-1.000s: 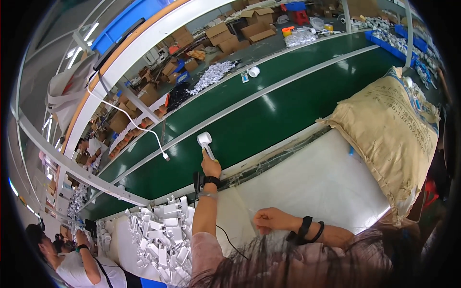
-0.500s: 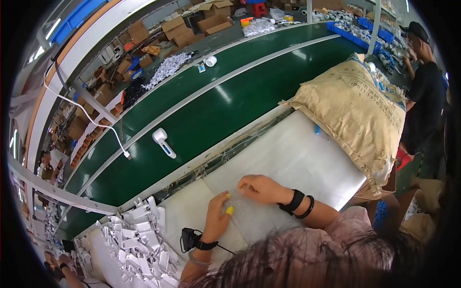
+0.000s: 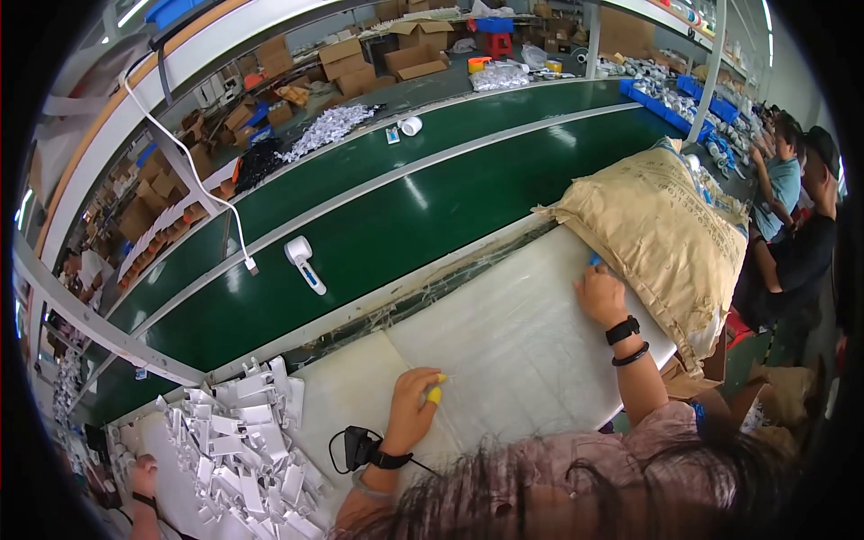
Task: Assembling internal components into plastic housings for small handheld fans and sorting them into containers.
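Landmark: the white work table (image 3: pixel 504 342).

Hidden or unclear: The right hand (image 3: pixel 601 295) rests at the table's far right edge, against the tan sack (image 3: pixel 661 234) lying there. A small blue object (image 3: pixel 594 260) shows at its fingertips; what it is cannot be made out, and the fingers cover most of it, so whether the hand grips it or only touches it cannot be told. Dark hair along the lower edge covers the table's near edge and both upper arms.

The left hand (image 3: pixel 412 405) lies on the table's near left part, fingers curled loosely, a yellow cot (image 3: pixel 435 394) on one fingertip; nothing is seen held. Left of the table sits a heap of white plastic parts (image 3: pixel 243 441). Beyond the table, on the green conveyor (image 3: pixel 378 234), lies a white handheld device (image 3: pixel 304 261).

Change from half a second ago: the right hand has moved from the table's middle to the sack; the left hand has stayed near its place.
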A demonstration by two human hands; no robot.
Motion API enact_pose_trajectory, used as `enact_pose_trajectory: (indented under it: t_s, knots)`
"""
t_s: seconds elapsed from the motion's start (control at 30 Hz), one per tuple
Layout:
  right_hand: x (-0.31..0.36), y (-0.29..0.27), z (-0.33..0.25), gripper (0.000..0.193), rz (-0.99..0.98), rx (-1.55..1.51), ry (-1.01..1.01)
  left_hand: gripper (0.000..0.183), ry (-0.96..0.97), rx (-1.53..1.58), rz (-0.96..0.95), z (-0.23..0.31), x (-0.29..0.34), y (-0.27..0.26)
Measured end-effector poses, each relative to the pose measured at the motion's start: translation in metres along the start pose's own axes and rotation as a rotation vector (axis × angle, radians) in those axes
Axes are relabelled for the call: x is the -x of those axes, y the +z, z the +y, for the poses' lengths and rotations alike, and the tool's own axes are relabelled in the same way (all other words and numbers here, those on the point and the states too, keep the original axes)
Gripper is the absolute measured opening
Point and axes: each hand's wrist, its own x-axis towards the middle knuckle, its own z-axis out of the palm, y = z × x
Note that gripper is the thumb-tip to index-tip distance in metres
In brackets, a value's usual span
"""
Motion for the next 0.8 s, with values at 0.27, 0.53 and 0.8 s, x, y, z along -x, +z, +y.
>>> enact_pose_trajectory:
  t_s: [0.27, 0.53, 0.8]
  knots:
    - [0.006, 0.009, -0.005, 0.011, 0.108, -0.077, -0.144, 0.028, 0.005, -0.008, 0.030, -0.006, 0.004, 0.001]
    - [0.007, -0.002, 0.014, 0.015, -0.012, 0.213, -0.254, 0.029, -0.002, 0.016, 0.017, -0.001, 0.007, 0.002]
    - [0.025, -0.057, 0.032, 0.028, -0.141, -0.313, -0.463, 0.027, 0.075, 0.010, -0.003, -0.001, 0.000, 0.002]
